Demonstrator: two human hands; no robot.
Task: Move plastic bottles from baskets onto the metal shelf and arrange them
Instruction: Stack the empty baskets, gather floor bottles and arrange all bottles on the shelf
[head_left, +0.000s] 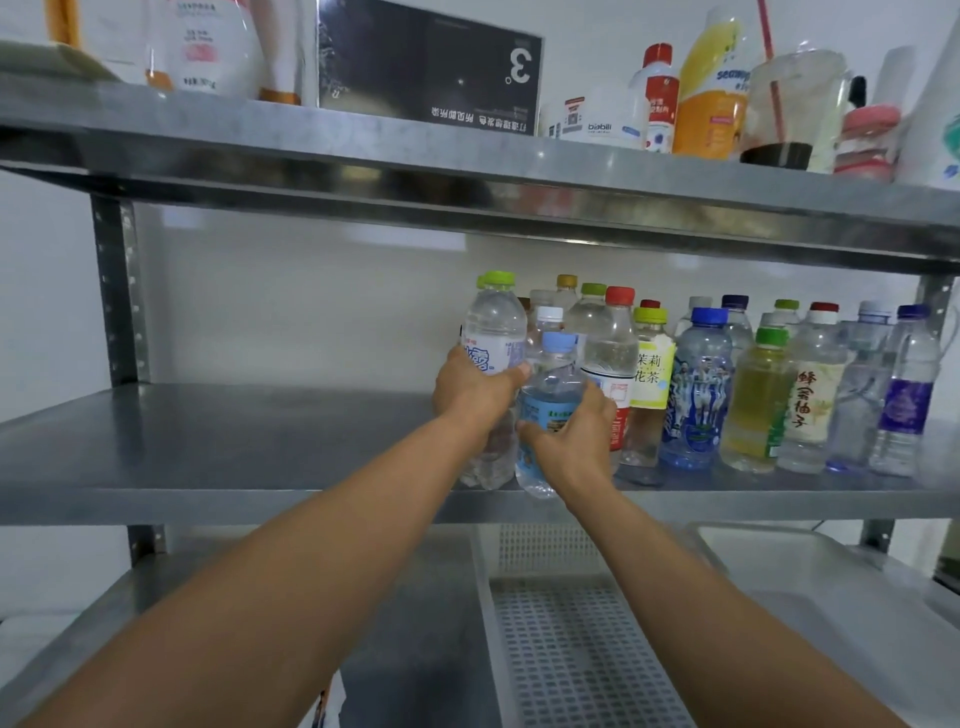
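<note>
My left hand (470, 392) grips a clear bottle with a green cap (493, 332) standing on the middle metal shelf (218, 447). Right beside it, my right hand (574, 434) holds a smaller bottle with a light blue cap and blue label (550, 379) near the shelf's front edge. To their right stands a packed group of several bottles, among them a red-capped one (615, 343), a yellow-labelled tea bottle (649, 369), a blue bottle (698, 389) and a purple-labelled one (904, 400). Both held bottles are upright.
The left half of the middle shelf is bare metal. A white perforated basket (576, 649) sits on the lower shelf beneath my arms. The top shelf (467, 166) carries a black box (431, 67), jars and bottles. A steel upright (119, 291) stands at the left.
</note>
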